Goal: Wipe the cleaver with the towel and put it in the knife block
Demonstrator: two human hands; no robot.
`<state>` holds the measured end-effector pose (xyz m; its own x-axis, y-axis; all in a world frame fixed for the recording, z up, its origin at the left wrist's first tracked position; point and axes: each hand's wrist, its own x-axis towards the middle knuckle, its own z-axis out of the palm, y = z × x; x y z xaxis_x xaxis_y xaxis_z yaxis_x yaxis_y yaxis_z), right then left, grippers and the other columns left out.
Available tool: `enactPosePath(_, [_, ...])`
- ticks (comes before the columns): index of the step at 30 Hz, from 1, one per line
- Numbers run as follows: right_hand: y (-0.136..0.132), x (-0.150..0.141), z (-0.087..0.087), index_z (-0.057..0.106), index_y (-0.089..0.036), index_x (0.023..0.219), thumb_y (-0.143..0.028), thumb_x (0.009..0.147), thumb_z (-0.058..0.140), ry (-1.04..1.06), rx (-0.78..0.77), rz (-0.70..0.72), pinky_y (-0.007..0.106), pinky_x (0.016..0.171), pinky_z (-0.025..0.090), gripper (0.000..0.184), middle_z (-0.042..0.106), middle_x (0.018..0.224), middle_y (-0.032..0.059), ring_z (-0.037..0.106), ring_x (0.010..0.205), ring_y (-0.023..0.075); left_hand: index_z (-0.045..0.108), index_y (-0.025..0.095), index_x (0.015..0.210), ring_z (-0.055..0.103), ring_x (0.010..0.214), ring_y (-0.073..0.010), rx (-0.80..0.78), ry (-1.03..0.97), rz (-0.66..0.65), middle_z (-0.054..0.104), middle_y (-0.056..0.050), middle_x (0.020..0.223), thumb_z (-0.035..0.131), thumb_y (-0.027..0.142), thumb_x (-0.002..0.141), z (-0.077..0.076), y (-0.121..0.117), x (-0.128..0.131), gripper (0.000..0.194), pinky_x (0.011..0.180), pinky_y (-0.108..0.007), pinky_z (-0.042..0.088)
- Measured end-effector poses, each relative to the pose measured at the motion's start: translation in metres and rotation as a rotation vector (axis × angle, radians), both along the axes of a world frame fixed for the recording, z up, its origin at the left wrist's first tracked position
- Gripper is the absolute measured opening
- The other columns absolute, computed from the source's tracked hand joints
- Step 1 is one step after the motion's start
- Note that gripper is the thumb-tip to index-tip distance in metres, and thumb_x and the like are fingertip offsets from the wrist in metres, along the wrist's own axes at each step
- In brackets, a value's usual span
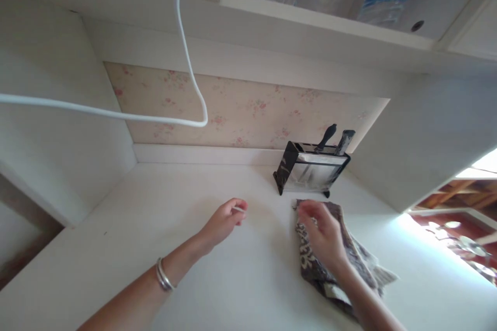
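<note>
My left hand (226,219) is over the white countertop (233,289), its fingers loosely curled and a small gap showing between thumb and fingers. I see nothing held in it. My right hand (324,232) is over a folded dark grey-brown towel (306,256) with a pale pattern, its fingertips near the towel's far left corner. Those fingers are blurred, and I cannot tell whether they grip the cloth. Behind the towel stands a black-framed knife block (312,170) with clear or shiny sides and two dark handles sticking up.
A white cable (155,120) hangs across the upper left in front of the flowered wall (248,108). Overhead, an open shelf (326,13) holds several plastic bottles. White side panels (411,134) flank the counter. Shiny objects lie beyond the right edge.
</note>
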<state>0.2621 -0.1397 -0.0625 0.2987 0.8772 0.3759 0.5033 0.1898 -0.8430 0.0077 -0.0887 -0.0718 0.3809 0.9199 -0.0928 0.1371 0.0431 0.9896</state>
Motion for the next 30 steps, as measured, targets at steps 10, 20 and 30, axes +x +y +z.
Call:
enactPosePath(10, [-0.022, -0.201, -0.045, 0.045, -0.024, 0.115, -0.008, 0.07, 0.043, -0.27, -0.195, 0.595, 0.023, 0.057, 0.036, 0.048, 0.066, 0.076, 0.0008, 0.061, 0.067, 0.0183, 0.06, 0.026, 0.079, 0.058, 0.083, -0.0201, 0.041, -0.038, 0.212, 0.062, -0.001, 0.081, 0.046, 0.026, 0.077, -0.03, -0.058, -0.063, 0.015, 0.076, -0.031, 0.046])
enactPosePath(20, [-0.027, -0.19, -0.062, 0.049, -0.021, 0.103, -0.016, 0.073, 0.045, -0.612, -0.283, 0.545, 0.023, 0.055, 0.03, 0.031, 0.068, 0.075, 0.0037, 0.064, 0.067, 0.0207, 0.061, 0.019, 0.081, 0.059, 0.078, -0.0165, 0.345, 0.242, 0.05, 0.065, -0.002, 0.078, 0.041, 0.013, 0.074, -0.051, -0.057, -0.067, 0.022, 0.076, -0.026, 0.044])
enactPosePath(30, [-0.026, -0.187, -0.071, 0.038, -0.018, 0.121, -0.019, 0.089, 0.031, -0.612, -0.218, 0.603, 0.024, 0.057, 0.032, 0.032, 0.069, 0.081, 0.0044, 0.064, 0.068, 0.0192, 0.059, 0.018, 0.079, 0.057, 0.078, -0.0151, 0.351, 0.246, 0.038, 0.064, -0.001, 0.08, 0.04, 0.014, 0.078, -0.054, -0.051, -0.073, 0.02, 0.074, -0.024, 0.042])
